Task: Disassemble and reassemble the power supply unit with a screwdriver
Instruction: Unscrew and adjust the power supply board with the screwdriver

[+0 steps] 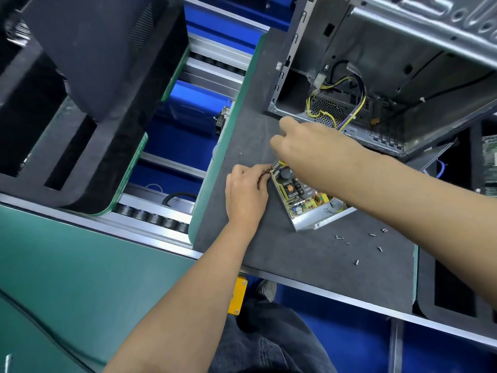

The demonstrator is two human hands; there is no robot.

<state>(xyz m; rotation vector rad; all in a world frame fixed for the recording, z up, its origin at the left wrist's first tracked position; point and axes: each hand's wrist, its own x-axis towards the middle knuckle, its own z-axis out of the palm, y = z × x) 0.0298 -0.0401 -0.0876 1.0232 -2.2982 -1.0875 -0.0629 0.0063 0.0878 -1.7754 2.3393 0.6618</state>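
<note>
The power supply unit [304,197] lies open on the grey mat [295,254], its circuit board with capacitors and coils exposed in a metal tray. My left hand [246,192] holds the unit's left end, fingers curled at its corner. My right hand [304,146] hovers over the unit's far end with fingers curled downward; whatever it grips is hidden beneath it. No screwdriver shows. Several loose screws [357,243] lie scattered on the mat to the right of the unit.
An open computer case [390,76] with yellow and black cables stands behind the unit. Black foam trays [67,103] sit on the conveyor to the left. A black foam tray [451,278] borders the mat on the right. The mat's front edge runs near my legs.
</note>
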